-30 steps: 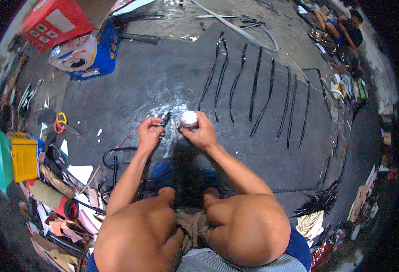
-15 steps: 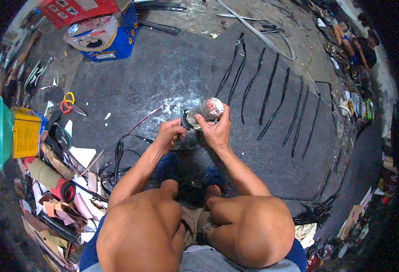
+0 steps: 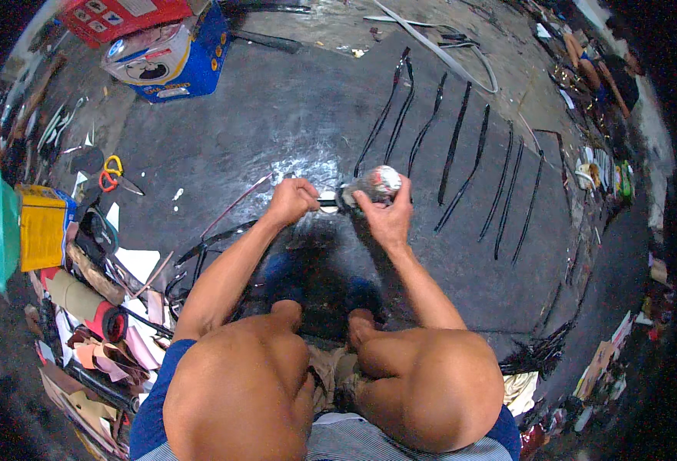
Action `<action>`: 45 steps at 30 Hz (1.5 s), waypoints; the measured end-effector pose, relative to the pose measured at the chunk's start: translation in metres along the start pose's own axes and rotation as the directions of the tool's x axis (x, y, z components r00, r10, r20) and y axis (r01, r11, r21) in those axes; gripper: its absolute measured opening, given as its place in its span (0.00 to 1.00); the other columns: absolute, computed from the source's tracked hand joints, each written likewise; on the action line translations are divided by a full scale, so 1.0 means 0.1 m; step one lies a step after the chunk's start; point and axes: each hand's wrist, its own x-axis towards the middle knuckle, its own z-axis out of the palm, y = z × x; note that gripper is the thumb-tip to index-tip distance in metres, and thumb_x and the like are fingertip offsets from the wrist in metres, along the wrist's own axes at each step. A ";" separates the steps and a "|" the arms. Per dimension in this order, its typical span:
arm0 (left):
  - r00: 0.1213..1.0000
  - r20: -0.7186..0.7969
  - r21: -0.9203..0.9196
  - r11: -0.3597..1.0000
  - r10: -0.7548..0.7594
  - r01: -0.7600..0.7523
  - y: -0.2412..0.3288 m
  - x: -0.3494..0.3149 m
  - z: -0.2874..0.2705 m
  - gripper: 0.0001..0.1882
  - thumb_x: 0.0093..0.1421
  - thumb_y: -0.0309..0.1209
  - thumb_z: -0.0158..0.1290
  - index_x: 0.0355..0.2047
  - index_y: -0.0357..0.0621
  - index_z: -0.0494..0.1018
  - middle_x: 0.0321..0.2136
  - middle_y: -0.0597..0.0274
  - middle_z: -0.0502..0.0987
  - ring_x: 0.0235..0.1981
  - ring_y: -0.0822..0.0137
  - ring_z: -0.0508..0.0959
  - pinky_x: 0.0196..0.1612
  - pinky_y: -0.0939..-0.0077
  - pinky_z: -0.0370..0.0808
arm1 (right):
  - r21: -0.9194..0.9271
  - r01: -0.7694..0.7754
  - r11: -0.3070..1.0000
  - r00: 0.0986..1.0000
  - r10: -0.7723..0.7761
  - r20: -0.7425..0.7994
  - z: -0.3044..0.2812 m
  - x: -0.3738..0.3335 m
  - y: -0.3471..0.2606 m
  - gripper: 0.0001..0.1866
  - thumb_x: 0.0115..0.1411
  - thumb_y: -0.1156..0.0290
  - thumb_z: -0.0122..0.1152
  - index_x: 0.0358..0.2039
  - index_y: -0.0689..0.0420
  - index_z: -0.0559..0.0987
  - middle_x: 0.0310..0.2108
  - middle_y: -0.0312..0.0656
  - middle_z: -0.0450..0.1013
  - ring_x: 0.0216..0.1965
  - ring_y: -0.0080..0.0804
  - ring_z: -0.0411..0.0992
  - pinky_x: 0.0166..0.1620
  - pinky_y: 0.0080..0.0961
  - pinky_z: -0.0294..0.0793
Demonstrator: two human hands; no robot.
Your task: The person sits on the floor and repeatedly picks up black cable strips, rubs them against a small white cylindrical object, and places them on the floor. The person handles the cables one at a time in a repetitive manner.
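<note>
My left hand (image 3: pixel 294 201) is closed, fingers pinched on a thin black strip (image 3: pixel 327 203). The strip stretches rightward to the dark, open-looking end of a small can (image 3: pixel 377 184). My right hand (image 3: pixel 388 217) grips that can, thumb on the near side. The can is tilted, grey and grimy along its side, with a white and red end pointing up and away. A whitish round patch shows behind the strip between my hands; I cannot make out what it is. Both hands are above a dark floor sheet (image 3: pixel 223 146), in front of my bent knees.
Several black strips (image 3: pixel 452 146) lie in a row at right. Orange-handled scissors (image 3: pixel 110 175) lie at left, near a yellow tin (image 3: pixel 44 227) and paper scraps (image 3: pixel 140 263). A blue box (image 3: pixel 200 65) stands far left. People (image 3: pixel 619 84) sit at far right.
My hands have moved apart, the right one going right with the can and the left one going farther forward. A straight length of black strip now shows between them.
</note>
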 end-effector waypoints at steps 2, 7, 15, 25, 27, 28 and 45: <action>1.000 -0.008 0.018 1.000 -0.025 0.025 -0.07 0.08 0.03 0.11 0.47 0.24 0.64 0.33 0.38 0.82 0.20 0.65 0.81 0.22 0.72 0.79 0.28 0.74 0.76 | 0.031 -0.065 0.997 0.992 0.061 0.114 0.17 -0.03 0.00 0.40 0.50 0.61 0.80 0.58 0.58 0.66 0.41 0.50 0.80 0.36 0.39 0.81 0.41 0.40 0.82; 1.000 0.002 0.040 0.999 0.008 -0.008 -0.11 0.08 0.09 0.18 0.46 0.23 0.63 0.40 0.38 0.79 0.33 0.56 0.83 0.35 0.64 0.83 0.42 0.69 0.79 | -0.280 0.362 0.889 0.928 -0.315 0.198 0.40 -0.14 0.19 0.40 0.51 0.61 0.78 0.60 0.58 0.66 0.44 0.53 0.78 0.42 0.52 0.80 0.45 0.41 0.81; 0.881 -0.031 -0.005 0.882 0.471 -0.472 0.22 -0.23 0.15 0.37 0.49 0.29 0.70 0.59 0.42 0.69 0.52 0.52 0.77 0.55 0.55 0.79 0.57 0.63 0.76 | -0.142 0.329 0.933 0.913 -0.277 0.298 0.30 -0.19 0.32 0.34 0.52 0.75 0.73 0.58 0.59 0.68 0.50 0.50 0.75 0.52 0.49 0.76 0.54 0.40 0.77; 0.850 -0.010 0.047 0.849 0.527 -0.526 0.29 -0.18 0.17 0.29 0.50 0.28 0.69 0.52 0.41 0.71 0.42 0.48 0.80 0.48 0.49 0.82 0.48 0.61 0.78 | 0.025 -0.422 0.906 0.893 0.410 0.186 0.53 0.11 1.01 0.15 0.48 0.82 0.69 0.37 0.58 0.76 0.27 0.41 0.78 0.26 0.32 0.77 0.31 0.33 0.77; 0.856 0.004 0.062 0.855 0.516 -0.515 0.30 -0.19 0.16 0.28 0.50 0.29 0.68 0.51 0.41 0.71 0.42 0.48 0.80 0.47 0.47 0.81 0.48 0.60 0.78 | 0.166 -0.539 0.826 0.840 0.513 0.175 0.42 0.13 0.73 0.16 0.50 0.83 0.69 0.38 0.57 0.74 0.27 0.42 0.77 0.22 0.32 0.75 0.26 0.31 0.74; 0.853 -0.010 0.074 0.851 0.522 -0.520 0.25 -0.20 0.14 0.28 0.50 0.29 0.68 0.51 0.41 0.71 0.42 0.48 0.80 0.47 0.46 0.81 0.48 0.59 0.77 | 0.289 -0.612 0.736 0.790 0.580 0.197 0.32 0.16 0.45 0.17 0.51 0.84 0.68 0.38 0.57 0.73 0.27 0.42 0.76 0.20 0.31 0.74 0.23 0.30 0.73; 0.828 -0.007 0.029 0.828 0.560 -0.560 0.28 -0.24 0.11 0.30 0.50 0.27 0.68 0.53 0.41 0.70 0.46 0.46 0.76 0.50 0.44 0.78 0.52 0.57 0.75 | 0.743 0.169 0.648 0.862 -0.462 0.208 -2.10 0.53 -2.47 0.28 0.71 0.74 0.49 0.68 0.70 0.60 0.67 0.54 0.62 0.55 0.32 0.72 0.46 0.22 0.74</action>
